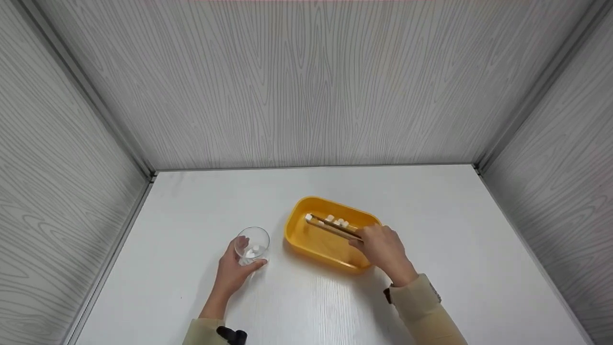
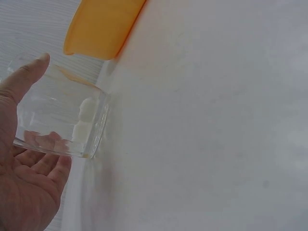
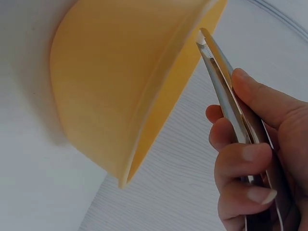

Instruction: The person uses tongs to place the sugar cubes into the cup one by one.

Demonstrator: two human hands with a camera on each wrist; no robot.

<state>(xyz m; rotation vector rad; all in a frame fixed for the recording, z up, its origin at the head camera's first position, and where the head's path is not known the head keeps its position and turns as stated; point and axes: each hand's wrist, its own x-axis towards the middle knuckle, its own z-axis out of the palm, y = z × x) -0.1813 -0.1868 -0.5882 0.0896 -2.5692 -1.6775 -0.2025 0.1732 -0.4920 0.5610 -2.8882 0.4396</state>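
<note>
My left hand [image 1: 233,272] grips a clear drinking glass [image 2: 57,110] that stands on the white table, thumb on one side and fingers on the other. A few small white cubes [image 2: 84,120] lie at the bottom of the glass. In my right hand [image 1: 384,249] I hold metal tongs [image 3: 231,103], slanting over the yellow tray [image 1: 301,242]. Their tips pinch one white cube [image 1: 308,217], held above the tray's left part. More white cubes [image 1: 341,223] lie inside the tray, partly hidden by the tongs.
The white table [image 1: 206,196] is bordered by grey wood-grain panels [image 1: 306,86] at the back and both sides. The tray sits to the right of the glass, a narrow gap apart. Dark straps [image 1: 232,335] are on both wrists.
</note>
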